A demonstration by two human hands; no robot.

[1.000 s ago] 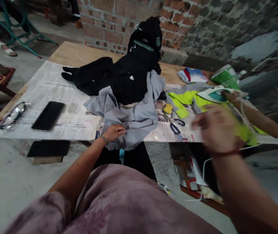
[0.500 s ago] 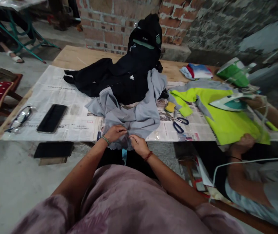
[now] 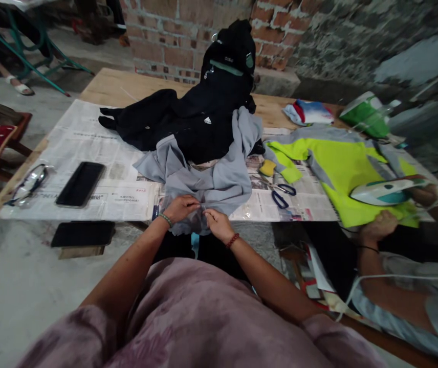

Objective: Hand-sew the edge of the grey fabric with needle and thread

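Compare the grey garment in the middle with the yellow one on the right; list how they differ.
Colour: the grey garment looks plain; the yellow garment has grey panels.
Pose: the grey garment is bunched; the yellow garment is spread flatter.
Handling: the person's left hand and right hand are at the grey garment; a co-worker's iron is at the yellow garment.
Both lie on the newspaper-covered table.
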